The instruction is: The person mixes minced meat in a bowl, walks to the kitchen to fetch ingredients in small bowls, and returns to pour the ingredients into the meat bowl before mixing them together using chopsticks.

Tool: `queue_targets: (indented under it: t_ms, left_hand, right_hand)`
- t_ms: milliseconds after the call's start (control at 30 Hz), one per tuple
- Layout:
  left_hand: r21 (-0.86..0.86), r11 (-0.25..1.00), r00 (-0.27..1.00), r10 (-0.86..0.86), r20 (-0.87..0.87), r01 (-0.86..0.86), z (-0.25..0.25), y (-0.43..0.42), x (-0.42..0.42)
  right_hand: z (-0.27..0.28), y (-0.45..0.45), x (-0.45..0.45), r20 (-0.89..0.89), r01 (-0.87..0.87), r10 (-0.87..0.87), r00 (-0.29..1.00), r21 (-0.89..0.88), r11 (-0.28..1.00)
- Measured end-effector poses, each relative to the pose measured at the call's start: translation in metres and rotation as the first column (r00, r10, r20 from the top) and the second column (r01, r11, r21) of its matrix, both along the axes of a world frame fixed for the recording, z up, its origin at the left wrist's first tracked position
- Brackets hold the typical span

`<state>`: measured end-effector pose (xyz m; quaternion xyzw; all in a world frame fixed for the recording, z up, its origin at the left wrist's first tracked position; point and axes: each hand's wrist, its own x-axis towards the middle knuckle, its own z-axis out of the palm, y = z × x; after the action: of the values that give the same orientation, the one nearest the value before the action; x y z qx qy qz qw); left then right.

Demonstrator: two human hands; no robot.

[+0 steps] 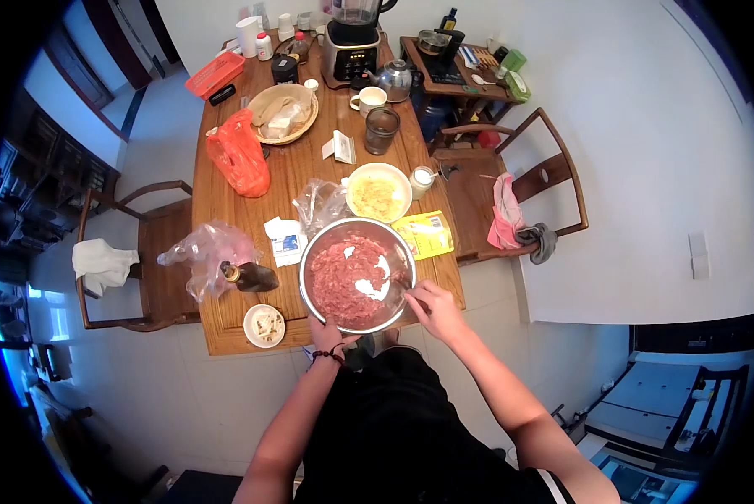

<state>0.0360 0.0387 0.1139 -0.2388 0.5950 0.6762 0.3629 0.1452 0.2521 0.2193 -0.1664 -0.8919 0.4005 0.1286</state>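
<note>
A steel bowl (pixel 305 296) at the table's near edge holds pinkish minced meat (pixel 337 281) with patches of white powder (pixel 372 290) on its right side. My left hand (pixel 328 333) grips the bowl's near rim, its fingers partly hidden beneath it. At the right rim, my right hand (pixel 431 304) is closed in a pinch round a thin utensil that reaches into the bowl; its far end is hard to make out. Behind the bowl stands a white bowl of yellowish food (pixel 377 193), beside a yellow packet (pixel 424 235).
Left of the steel bowl are a dark bottle (pixel 253 277), a small white dish (pixel 264 326) and clear plastic bags (pixel 209 252). Farther back are a red bag (pixel 239 157), a basket (pixel 308 126), a dark cup (pixel 382 130) and a blender (pixel 351 55). Chairs flank the table.
</note>
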Motion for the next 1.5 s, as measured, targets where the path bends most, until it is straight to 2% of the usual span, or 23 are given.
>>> queue_targets:
  t_ms: [67, 100, 200, 233, 300, 333, 400, 433, 567, 633, 700, 767, 833, 900, 967, 1133, 1167, 1233, 1300, 1333, 1367, 1433, 1500]
  left_hand:
    - [0.007, 1.000, 0.999, 0.028, 0.017, -0.028, 0.000, 0.002, 0.002]
    - [0.006, 1.000, 1.000, 0.025, 0.016, -0.026, -0.002, 0.002, 0.003]
    - [0.004, 0.998, 0.998, 0.056, 0.026, -0.056, -0.005, 0.003, 0.008]
    - [0.002, 0.997, 0.996, 0.078, 0.041, -0.079, -0.006, 0.004, 0.010]
    - [-0.004, 0.994, 0.993, 0.108, 0.047, -0.108, -0.004, 0.008, 0.010]
    - [-0.005, 0.991, 0.990, 0.133, 0.049, -0.133, 0.000, 0.010, 0.013]
    - [-0.005, 0.987, 0.985, 0.162, 0.051, -0.162, 0.002, 0.012, 0.017]
    - [0.011, 0.983, 0.981, 0.182, 0.067, -0.184, 0.002, 0.013, 0.019]
    - [-0.012, 0.982, 0.979, 0.189, 0.070, -0.189, 0.019, 0.024, 0.024]
    - [-0.003, 0.982, 0.980, 0.190, 0.063, -0.190, 0.006, 0.019, 0.025]
    - [0.004, 0.983, 0.981, 0.184, 0.058, -0.184, -0.001, 0.015, 0.026]
    - [0.018, 0.986, 0.985, 0.163, 0.053, -0.164, 0.001, 0.015, 0.025]
    - [0.025, 0.988, 0.988, 0.151, 0.035, -0.152, -0.005, 0.011, 0.027]
    - [0.030, 0.988, 0.988, 0.153, 0.017, -0.153, -0.012, 0.008, 0.024]
    - [0.024, 0.993, 0.992, 0.117, 0.051, -0.119, -0.018, -0.002, 0.024]
    - [0.048, 0.998, 0.993, 0.035, 0.113, -0.041, -0.039, -0.065, 0.016]
    - [0.046, 0.997, 0.992, 0.052, 0.113, -0.058, -0.053, -0.084, 0.015]
    - [-0.133, 0.954, 0.934, 0.292, 0.206, -0.269, -0.068, -0.116, 0.012]
    - [-0.164, 0.909, 0.902, 0.406, 0.147, -0.383, -0.074, -0.144, 0.006]
    - [-0.187, 0.859, 0.862, 0.498, 0.088, -0.477, -0.075, -0.156, 0.003]
    - [-0.189, 0.854, 0.858, 0.506, 0.087, -0.484, -0.078, -0.165, -0.003]
    - [-0.149, 0.904, 0.915, 0.389, -0.108, -0.402, -0.075, -0.175, -0.020]
    - [-0.107, 0.926, 0.930, 0.352, -0.103, -0.362, -0.085, -0.185, -0.037]
  right_hand:
    - [-0.004, 0.000, 0.001, 0.145, 0.004, -0.009, 0.989, 0.034, 0.999]
    - [-0.006, -0.002, 0.002, 0.144, 0.006, -0.011, 0.990, 0.033, 0.999]
    - [-0.012, -0.017, 0.009, 0.053, -0.114, 0.120, 0.991, -0.099, 0.989]
    - [-0.013, -0.017, 0.008, 0.052, -0.115, 0.120, 0.991, -0.099, 0.988]
    - [-0.013, -0.019, 0.002, -0.176, -0.038, 0.035, 0.984, -0.015, 0.999]
    - [-0.009, -0.019, 0.002, -0.175, -0.041, 0.037, 0.984, -0.021, 0.999]
    - [-0.001, -0.014, 0.002, -0.013, 0.063, -0.063, 0.998, 0.062, 0.996]
    - [-0.003, -0.015, 0.003, -0.011, 0.063, -0.063, 0.998, 0.063, 0.996]
    - [-0.005, -0.027, -0.003, 0.044, -0.077, 0.077, 0.996, 0.003, 0.997]
    - [0.001, -0.030, -0.014, 0.082, -0.119, 0.123, 0.989, -0.052, 0.991]
    - [0.007, -0.026, -0.030, -0.056, -0.050, 0.041, 0.998, -0.159, 0.986]
    - [-0.010, -0.020, -0.047, -0.079, -0.104, 0.095, 0.992, -0.123, 0.987]
    - [-0.016, -0.020, -0.069, -0.221, -0.267, 0.252, 0.942, -0.040, 0.963]
    - [-0.023, -0.021, -0.080, -0.167, -0.282, 0.269, 0.948, -0.059, 0.957]
    - [-0.038, -0.019, -0.085, -0.094, -0.133, 0.135, 0.986, 0.033, 0.991]
    - [-0.044, -0.023, -0.053, 0.008, -0.348, 0.348, 0.938, 0.039, 0.937]
    - [-0.047, -0.023, -0.044, 0.001, -0.340, 0.340, 0.941, 0.029, 0.940]
    - [-0.049, -0.023, -0.034, -0.010, -0.345, 0.345, 0.938, 0.019, 0.938]
    - [-0.047, -0.025, -0.026, 0.017, -0.320, 0.321, 0.947, 0.138, 0.937]
    - [-0.049, -0.026, -0.022, 0.047, -0.310, 0.307, 0.950, 0.098, 0.946]
    - [-0.052, -0.029, -0.021, 0.047, -0.318, 0.315, 0.948, 0.096, 0.943]
    - [-0.053, -0.033, -0.019, 0.034, -0.293, 0.291, 0.956, 0.142, 0.945]
    - [-0.055, -0.034, -0.019, 0.040, -0.326, 0.324, 0.945, 0.181, 0.928]
